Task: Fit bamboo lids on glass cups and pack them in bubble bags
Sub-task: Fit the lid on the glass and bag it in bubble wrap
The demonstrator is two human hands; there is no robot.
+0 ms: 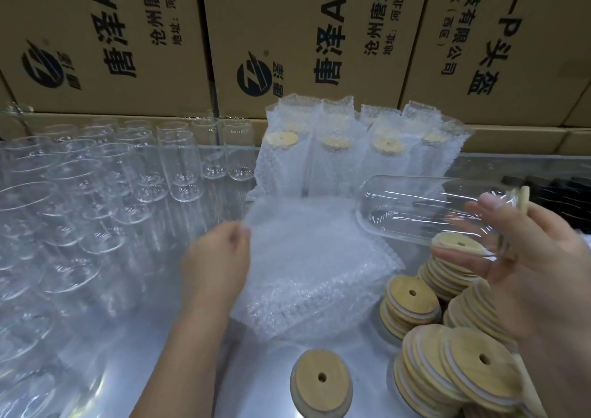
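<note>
The glass cup (pixel 425 209) lies on its side in the right hand (pixel 527 257), whose fingers curl under and over it near its mouth. A bamboo lid (pixel 524 197) already sits on that mouth, just past the fingertips, while the cup's closed base points away from them toward the left hand (pixel 220 257). So this cup appears to be lidded but not yet bagged.

The left hand's fingers are closed in a pinch on the near edge of the top bubble bag (pixel 313 273), which lies on a flat stack between the two hands. The bag's mouth does not look opened yet, though the hand is a little blurred. By the look of it, what is left for this cup is to open the bag and slide the cup in.

Beyond the fingers of both hands stand the packed cups (pixel 335 149), at least four in bubble bags with lids showing through. Out to the far side of the left hand's fingers crowd many bare cups (pixel 96 193), unlidded, so most of the work seems to remain. Below the right hand's fingers lean the lid stacks (pixel 447 369), and a single lid (pixel 321 381) lies nearer the person. Cardboard boxes (pixel 287 33) form the backdrop.
</note>
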